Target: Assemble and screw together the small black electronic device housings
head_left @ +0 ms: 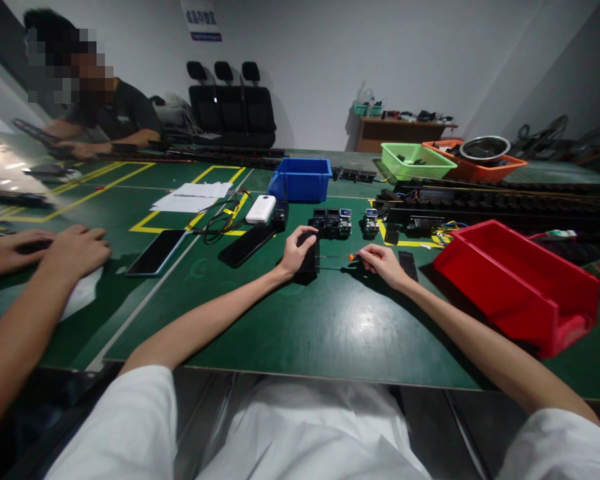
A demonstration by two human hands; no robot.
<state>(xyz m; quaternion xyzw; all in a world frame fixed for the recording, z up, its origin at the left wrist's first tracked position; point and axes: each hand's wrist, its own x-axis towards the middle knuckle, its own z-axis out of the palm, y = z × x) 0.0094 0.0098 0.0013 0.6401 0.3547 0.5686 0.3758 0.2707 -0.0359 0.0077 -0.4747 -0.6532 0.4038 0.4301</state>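
My left hand [297, 252] is closed around a black box-shaped part [309, 265] on the green table [260, 320]. In my right hand [384, 264] is a screwdriver with an orange handle [353, 257]; its thin shaft points left at the part's side. Whether the tip touches the part I cannot tell. Behind my hands stand several small black and silver modules [333, 221] in a row, with one more module [371, 221] apart to the right. A flat black piece [408, 265] lies beside my right hand.
At right stands a red bin [510, 287], at the back a blue bin [301, 180]. Phones [157, 253], a white power bank [261, 209], cables and papers [190, 197] lie left. A co-worker's hands [75, 253] rest at far left; another person [100, 113] sits across.
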